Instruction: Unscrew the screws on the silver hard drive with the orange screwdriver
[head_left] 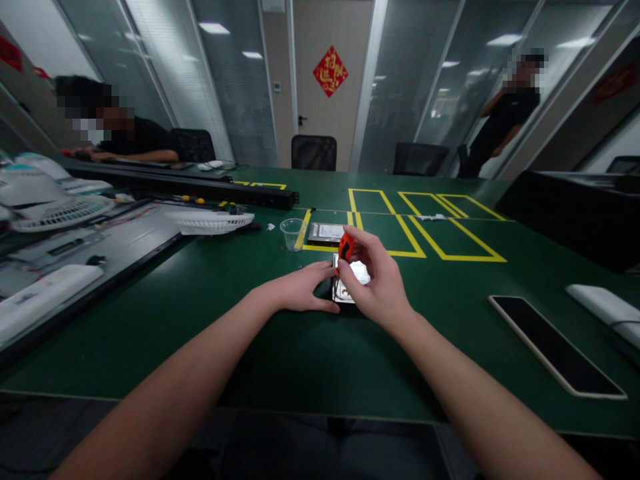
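A hard drive [350, 283] with a shiny metal top lies on the green table [250, 347] in front of me. My left hand [305, 290] rests beside its left edge, fingers curled against the casing and steadying it. My right hand [373, 277] is closed around an orange-handled screwdriver [345, 247], held upright with its tip down over the drive. The lower part of the drive is hidden behind my right hand.
A clear plastic cup [291, 233] and a second drive [327, 232] sit just beyond, by yellow tape boxes [425, 230]. A white basket [210, 221] and cluttered equipment lie left. A dark tablet [555, 343] lies right. One person sits far left, another stands far right.
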A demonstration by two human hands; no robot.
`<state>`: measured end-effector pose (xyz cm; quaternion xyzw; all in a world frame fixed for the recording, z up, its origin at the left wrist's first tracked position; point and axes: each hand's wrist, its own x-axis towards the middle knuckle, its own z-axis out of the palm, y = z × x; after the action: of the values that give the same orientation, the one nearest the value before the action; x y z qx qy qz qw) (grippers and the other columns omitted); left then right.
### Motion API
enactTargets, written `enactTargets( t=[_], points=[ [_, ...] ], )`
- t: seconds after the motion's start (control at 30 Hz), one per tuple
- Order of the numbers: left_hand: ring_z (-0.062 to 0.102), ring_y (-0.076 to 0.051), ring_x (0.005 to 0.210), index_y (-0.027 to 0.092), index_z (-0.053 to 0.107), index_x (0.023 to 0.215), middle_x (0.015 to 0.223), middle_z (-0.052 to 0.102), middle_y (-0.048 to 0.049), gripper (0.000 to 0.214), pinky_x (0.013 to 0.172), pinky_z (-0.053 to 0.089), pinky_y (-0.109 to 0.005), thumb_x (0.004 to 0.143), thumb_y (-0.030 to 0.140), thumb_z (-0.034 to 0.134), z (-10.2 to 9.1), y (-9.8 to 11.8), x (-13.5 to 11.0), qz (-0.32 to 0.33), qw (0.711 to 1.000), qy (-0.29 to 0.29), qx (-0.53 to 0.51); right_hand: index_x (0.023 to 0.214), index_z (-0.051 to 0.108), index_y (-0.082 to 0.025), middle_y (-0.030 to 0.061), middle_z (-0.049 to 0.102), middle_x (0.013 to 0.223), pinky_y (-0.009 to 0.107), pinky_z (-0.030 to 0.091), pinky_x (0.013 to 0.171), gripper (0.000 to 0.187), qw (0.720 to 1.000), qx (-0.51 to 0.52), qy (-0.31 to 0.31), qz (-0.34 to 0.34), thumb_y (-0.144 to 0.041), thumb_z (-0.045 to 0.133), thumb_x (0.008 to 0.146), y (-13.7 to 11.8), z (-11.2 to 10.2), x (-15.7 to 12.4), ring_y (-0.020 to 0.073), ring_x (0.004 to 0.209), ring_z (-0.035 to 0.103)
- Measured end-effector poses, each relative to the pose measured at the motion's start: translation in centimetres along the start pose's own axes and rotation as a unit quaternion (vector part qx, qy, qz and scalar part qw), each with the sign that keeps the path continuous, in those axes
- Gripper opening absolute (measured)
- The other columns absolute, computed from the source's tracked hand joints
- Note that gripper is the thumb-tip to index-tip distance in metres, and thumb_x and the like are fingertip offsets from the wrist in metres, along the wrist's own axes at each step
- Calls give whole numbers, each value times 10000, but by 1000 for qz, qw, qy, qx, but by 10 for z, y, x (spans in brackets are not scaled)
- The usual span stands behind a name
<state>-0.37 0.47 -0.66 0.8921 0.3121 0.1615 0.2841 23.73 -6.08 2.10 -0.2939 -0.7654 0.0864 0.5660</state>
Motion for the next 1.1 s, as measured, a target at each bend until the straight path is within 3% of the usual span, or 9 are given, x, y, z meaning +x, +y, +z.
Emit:
enactTargets(
  t=[0.17,0.33,0.77,1.1],
  points=[
    [622,-485,1847,277,716,1810,1932,695,-205,950,1586,450,-714,1000,601,1092,1,-3,-1,3,1000,7,3,1745,712,-354,100,875,1416,563,791,1046,623,1000,-11,-3,12,-224,765,1138,0,-1,-1,313,1120,858],
    [521,-476,1941,312,634,1906,2063,566,-190,1057,1615,396,-721,1000,603,1094,2,-7,-1,8,1000,2,1,1669,744,-362,102,865,1423,567,802,1042,509,1000,6,7,10,-304,831,1171,3,0,-1,328,1173,869],
    [594,-508,1882,292,659,1893,2030,611,-177,1040,1594,451,-702,1001,603,1092,0,-1,-2,-2,1000,0,8,1669,764,-368,93,882,1375,556,804,978,489,1000,12,2,12,-291,808,1188,4,1,-1,323,1113,889],
    [554,-500,1913,291,634,1912,2046,583,-199,1086,1611,414,-702,988,615,1105,1,-5,0,-6,1000,-1,-2,1728,752,-332,118,902,1537,550,801,1127,529,1000,11,-3,-7,-244,760,1207,-1,-1,1,320,1217,917]
  ],
)
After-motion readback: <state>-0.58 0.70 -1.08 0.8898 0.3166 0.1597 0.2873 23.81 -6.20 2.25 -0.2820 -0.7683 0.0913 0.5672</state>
